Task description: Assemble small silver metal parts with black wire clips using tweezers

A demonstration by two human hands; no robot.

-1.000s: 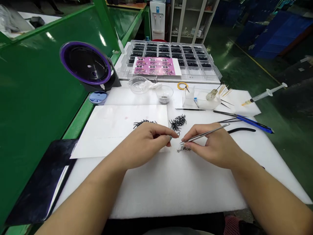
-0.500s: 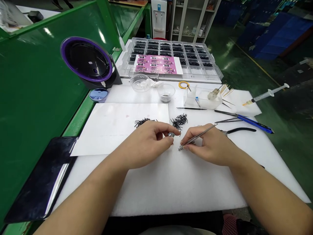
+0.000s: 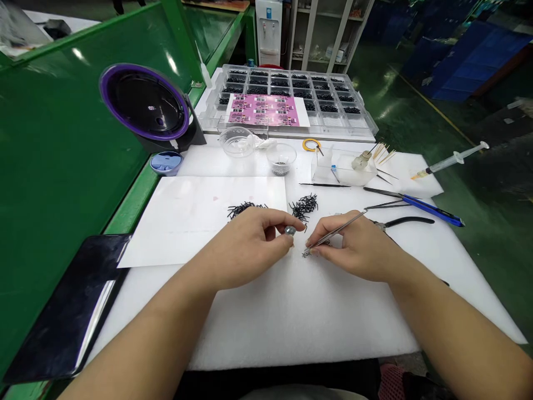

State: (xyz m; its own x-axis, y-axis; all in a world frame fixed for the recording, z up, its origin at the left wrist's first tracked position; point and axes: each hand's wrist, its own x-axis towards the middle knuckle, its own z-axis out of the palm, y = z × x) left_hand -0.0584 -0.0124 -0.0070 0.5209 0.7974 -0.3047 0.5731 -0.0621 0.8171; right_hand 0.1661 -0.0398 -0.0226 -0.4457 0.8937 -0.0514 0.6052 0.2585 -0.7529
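Note:
My right hand [image 3: 358, 247] grips a pair of metal tweezers [image 3: 339, 228], its tips down at a small cluster of tiny metallic bits [image 3: 306, 254] on the white foam sheet. More of those bits lie partly under the fingers. Opposite it, my left hand [image 3: 254, 244] is curled, with a small shiny metal piece [image 3: 290, 229] between thumb and fingers; its exact kind is unclear. A thin dark piece shows at the left index fingertip. Just beyond the hands lies a pile of short black curved strips [image 3: 305, 206]. Another black pile [image 3: 245, 210] is partly hidden behind my left hand.
Pliers [image 3: 408, 220], a blue-handled cutter [image 3: 433, 210] and a syringe [image 3: 449, 161] lie to the right. Clear plastic cups [image 3: 281, 158] stand behind. Farther back is a compartment box [image 3: 328, 119] of black pieces. A purple-rimmed round device [image 3: 145, 103] and dark tablet-like panel [image 3: 62, 311] are left.
The whole view has shifted very slightly. Both hands keep nearly the same pose, with the tweezer tips still at the tiny bits.

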